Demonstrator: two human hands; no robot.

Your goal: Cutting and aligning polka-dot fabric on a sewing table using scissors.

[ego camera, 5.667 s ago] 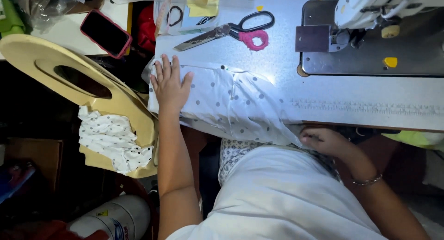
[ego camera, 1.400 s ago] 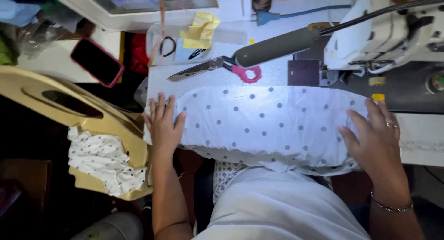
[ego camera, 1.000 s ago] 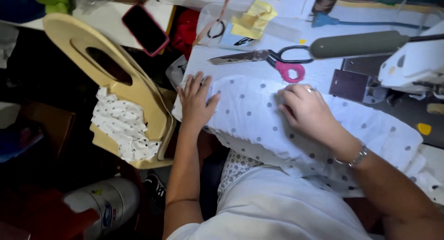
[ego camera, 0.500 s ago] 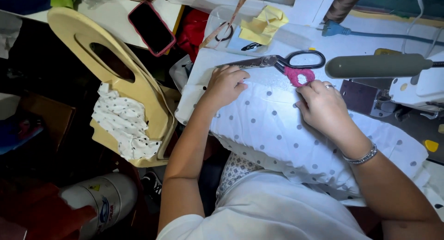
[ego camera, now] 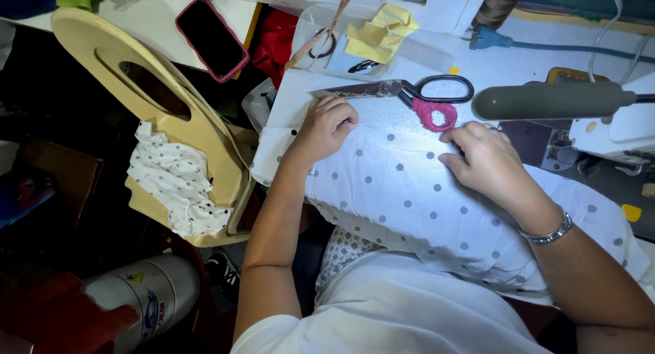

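Note:
A white fabric with grey dots (ego camera: 416,197) lies spread over the sewing table and hangs into my lap. My left hand (ego camera: 326,127) pinches its upper left edge with curled fingers. My right hand (ego camera: 486,164) rests on the cloth's top edge, fingers bent and pressing down, a metal bracelet on the wrist. Just beyond both hands lie scissors (ego camera: 396,90) with one black loop and one loop wrapped in pink yarn. The white sewing machine (ego camera: 614,125) stands to the right.
A grey cylinder (ego camera: 546,101) juts out over the table from the right. Behind the scissors sit a clear box (ego camera: 327,43) and yellow paper (ego camera: 379,37). A cream wooden chair (ego camera: 157,108) with dotted cloth scraps (ego camera: 174,190), a phone (ego camera: 211,37) and a white canister (ego camera: 147,296) are at left.
Both hands have slid up the dotted fabric to its far edge near the scissors, and the left hand has closed on the edge. The view has shifted left, away from the machine.

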